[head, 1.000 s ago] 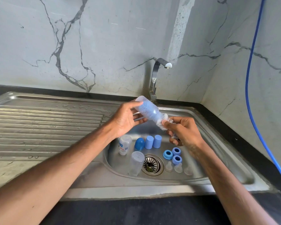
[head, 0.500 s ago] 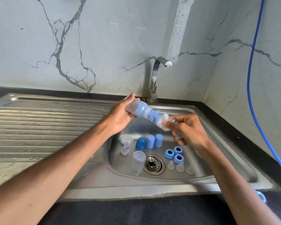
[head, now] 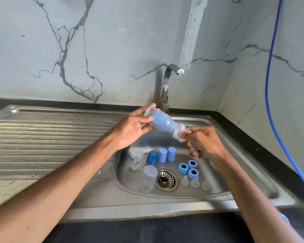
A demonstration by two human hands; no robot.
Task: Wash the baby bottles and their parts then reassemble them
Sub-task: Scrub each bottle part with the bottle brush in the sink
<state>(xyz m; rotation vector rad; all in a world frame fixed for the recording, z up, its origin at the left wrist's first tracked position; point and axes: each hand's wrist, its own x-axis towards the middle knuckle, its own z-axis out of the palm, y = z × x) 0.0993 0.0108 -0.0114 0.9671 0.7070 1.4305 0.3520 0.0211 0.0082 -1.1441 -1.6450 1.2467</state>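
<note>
My left hand [head: 130,128] grips a clear baby bottle [head: 162,122] by its base, held sideways over the sink basin [head: 223,174]. A blue and white bottle brush [head: 180,133] is pushed inside it, and my right hand [head: 203,142] grips the brush handle at the bottle's mouth. Down in the basin two more clear bottles [head: 136,158] [head: 148,178] stand upside down. Beside them are three blue caps [head: 162,155], three blue collar rings [head: 189,168] and three clear teats [head: 195,182].
The chrome tap [head: 167,85] rises behind the basin, with no water running. A ribbed steel draining board [head: 42,137] spreads to the left. The drain strainer [head: 165,179] sits mid-basin. A blue hose [head: 270,85] hangs down the right wall. A dark counter edge [head: 147,228] runs along the front.
The brush slid partly out of the bottle and has gone back in deep. The bottle dropped a little and tilted flatter; both hands kept their grip.
</note>
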